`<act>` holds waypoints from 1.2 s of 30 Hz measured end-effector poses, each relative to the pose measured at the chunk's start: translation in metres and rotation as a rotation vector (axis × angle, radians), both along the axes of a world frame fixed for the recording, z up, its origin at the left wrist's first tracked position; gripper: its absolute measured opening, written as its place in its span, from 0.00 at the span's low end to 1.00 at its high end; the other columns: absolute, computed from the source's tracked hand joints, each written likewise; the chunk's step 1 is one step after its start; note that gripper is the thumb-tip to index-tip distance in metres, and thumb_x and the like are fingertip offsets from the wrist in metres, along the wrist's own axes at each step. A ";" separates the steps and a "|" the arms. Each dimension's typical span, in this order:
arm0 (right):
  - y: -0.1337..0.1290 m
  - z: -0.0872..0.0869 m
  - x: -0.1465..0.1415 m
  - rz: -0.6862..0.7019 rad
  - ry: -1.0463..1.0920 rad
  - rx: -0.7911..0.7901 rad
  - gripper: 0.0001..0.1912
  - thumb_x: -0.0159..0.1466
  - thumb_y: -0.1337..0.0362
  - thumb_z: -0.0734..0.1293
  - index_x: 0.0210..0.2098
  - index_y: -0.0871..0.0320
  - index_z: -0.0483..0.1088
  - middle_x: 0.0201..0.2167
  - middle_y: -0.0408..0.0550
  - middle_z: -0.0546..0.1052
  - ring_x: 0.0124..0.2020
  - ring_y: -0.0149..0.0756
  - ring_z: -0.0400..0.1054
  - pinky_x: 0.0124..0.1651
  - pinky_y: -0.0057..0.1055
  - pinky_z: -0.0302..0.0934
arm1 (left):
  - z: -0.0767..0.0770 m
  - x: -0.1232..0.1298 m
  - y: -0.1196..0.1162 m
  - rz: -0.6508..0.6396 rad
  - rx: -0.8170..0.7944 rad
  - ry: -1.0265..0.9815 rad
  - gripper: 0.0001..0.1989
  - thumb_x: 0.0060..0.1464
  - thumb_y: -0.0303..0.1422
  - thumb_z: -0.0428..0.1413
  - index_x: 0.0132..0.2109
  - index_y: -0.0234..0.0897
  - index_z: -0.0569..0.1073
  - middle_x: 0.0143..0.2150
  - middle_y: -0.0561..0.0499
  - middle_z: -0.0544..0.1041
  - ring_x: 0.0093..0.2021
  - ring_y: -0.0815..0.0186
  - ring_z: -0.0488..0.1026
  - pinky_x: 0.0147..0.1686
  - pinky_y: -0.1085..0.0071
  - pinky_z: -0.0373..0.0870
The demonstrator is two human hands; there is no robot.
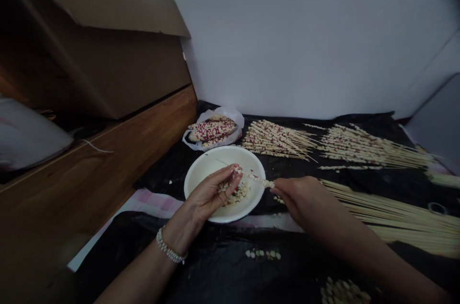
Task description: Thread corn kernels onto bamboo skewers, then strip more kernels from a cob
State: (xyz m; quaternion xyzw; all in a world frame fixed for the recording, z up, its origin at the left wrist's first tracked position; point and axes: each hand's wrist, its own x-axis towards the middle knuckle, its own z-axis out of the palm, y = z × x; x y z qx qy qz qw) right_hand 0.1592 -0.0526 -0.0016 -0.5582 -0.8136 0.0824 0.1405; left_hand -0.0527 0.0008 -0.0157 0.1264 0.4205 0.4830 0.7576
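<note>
My left hand (206, 193) and right hand (300, 196) meet over a white paper plate (196, 184) at 12 o'clock. The fingers (235, 177) of my left hand are pinched narrow around a kernel-strung skewer (257, 179), and the fingers (276, 190) of my right hand grip the same skewer from the other side. Its kernels run only part of its length, and a bare point shows past my left hand. Loose corn kernels (233, 193) lie heaped on the plate beneath it.

Two bundles of finished skewers (276, 140) (373, 148) lie at 1 o'clock. A sheaf of bare skewers (395, 215) waits at 3 o'clock, and speckled corn cobs (212, 131) sit in a plastic bag (233, 114) near 12 o'clock. Stray kernels (262, 254) dot the black plastic sheet (223, 256) at 6 o'clock, with a pink checked cloth (154, 201) showing at 9 o'clock. A wooden board (89, 150) and a cardboard box (108, 69) stand at 10 o'clock, and a white wall (305, 30) closes off 12 o'clock.
</note>
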 end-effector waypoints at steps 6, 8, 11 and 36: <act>-0.001 -0.002 -0.008 -0.001 -0.017 0.038 0.15 0.66 0.67 0.56 0.26 0.56 0.68 0.22 0.42 0.73 0.23 0.30 0.65 0.27 0.31 0.45 | -0.008 0.003 -0.005 -0.077 0.023 0.021 0.08 0.50 0.17 0.57 0.38 0.26 0.77 0.36 0.43 0.79 0.37 0.65 0.78 0.40 0.73 0.77; -0.001 0.001 -0.005 -0.013 -0.055 0.052 0.14 0.66 0.68 0.56 0.27 0.55 0.69 0.23 0.42 0.74 0.24 0.32 0.66 0.28 0.31 0.45 | -0.006 0.001 -0.003 -0.075 0.025 0.017 0.09 0.50 0.18 0.57 0.40 0.25 0.76 0.36 0.42 0.79 0.38 0.64 0.78 0.40 0.72 0.77; 0.000 0.007 0.003 -0.082 -0.170 0.061 0.15 0.66 0.67 0.57 0.27 0.54 0.69 0.24 0.42 0.75 0.25 0.35 0.68 0.27 0.32 0.45 | 0.003 -0.004 0.001 -0.018 0.015 -0.001 0.10 0.53 0.21 0.56 0.44 0.24 0.75 0.37 0.41 0.78 0.37 0.64 0.78 0.38 0.71 0.78; -0.006 -0.008 -0.019 0.009 -0.201 0.337 0.20 0.52 0.82 0.57 0.37 0.57 0.70 0.25 0.44 0.70 0.25 0.33 0.63 0.27 0.31 0.43 | -0.013 -0.004 0.003 -0.126 -0.018 -0.116 0.10 0.54 0.22 0.54 0.44 0.26 0.73 0.40 0.40 0.78 0.46 0.60 0.75 0.49 0.66 0.72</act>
